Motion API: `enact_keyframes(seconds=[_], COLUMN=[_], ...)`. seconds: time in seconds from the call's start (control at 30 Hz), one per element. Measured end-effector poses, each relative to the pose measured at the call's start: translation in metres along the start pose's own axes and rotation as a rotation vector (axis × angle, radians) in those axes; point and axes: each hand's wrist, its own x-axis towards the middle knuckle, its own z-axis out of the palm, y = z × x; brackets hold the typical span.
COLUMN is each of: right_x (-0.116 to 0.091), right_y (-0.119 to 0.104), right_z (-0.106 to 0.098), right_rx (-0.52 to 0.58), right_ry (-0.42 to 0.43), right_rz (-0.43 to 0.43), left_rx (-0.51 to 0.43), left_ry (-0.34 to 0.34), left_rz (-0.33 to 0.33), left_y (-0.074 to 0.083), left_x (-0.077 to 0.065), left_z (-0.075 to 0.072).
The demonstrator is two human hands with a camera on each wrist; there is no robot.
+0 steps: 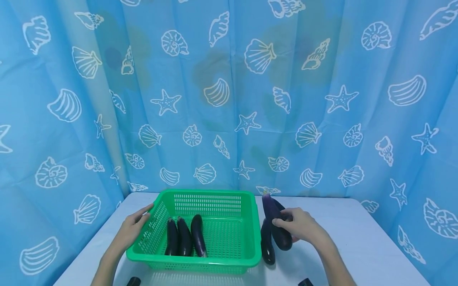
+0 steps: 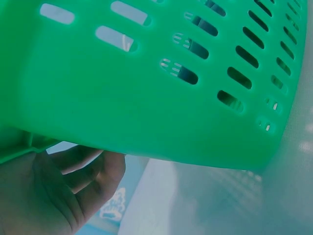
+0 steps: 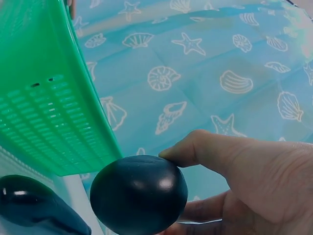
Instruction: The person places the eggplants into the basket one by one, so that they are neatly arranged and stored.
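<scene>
A green plastic basket (image 1: 200,260) stands on the table with three dark purple eggplants (image 1: 184,237) lying side by side in its left half. My left hand (image 1: 132,228) holds the basket's left rim, its fingers (image 2: 105,181) bent under the edge in the left wrist view. To the right of the basket, my right hand (image 1: 302,224) grips an eggplant (image 1: 277,222) round its middle, stem end pointing up and away. The rounded end of that eggplant (image 3: 139,193) faces the right wrist camera. Another eggplant (image 1: 267,246) lies against the basket's right side, and one more (image 1: 278,204) shows partly behind the held one.
A white table (image 1: 358,242) carries everything. Behind it and along both sides hangs a blue curtain (image 1: 229,147) with white shell and starfish prints. Two small black objects (image 1: 134,281) poke in at the bottom edge near the forearms.
</scene>
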Motion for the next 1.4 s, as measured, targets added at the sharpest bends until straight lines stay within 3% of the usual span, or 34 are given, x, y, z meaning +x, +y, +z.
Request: enact_keyframes(seconds=[0.27,0.83,1.4], right_x=[-0.002,-0.002,-0.005], right_y=[-0.009,-0.02,-0.031], right_z=[0.006,0.017,0.026], right_rx=[0.006,0.002,0.069], right_ry=[0.004,0.029,0.06], right_rz=[-0.014,-0.023,-0.046], left_rx=[-0.002,0.007,0.006], left_ry=[-0.031,-0.024,-0.029], left_rz=[-0.047,-0.027,-0.033], left_y=[0.001,0.0,0.001], left_x=[0.003,0.004,0.003], left_z=[-0.001,0.0,-0.001])
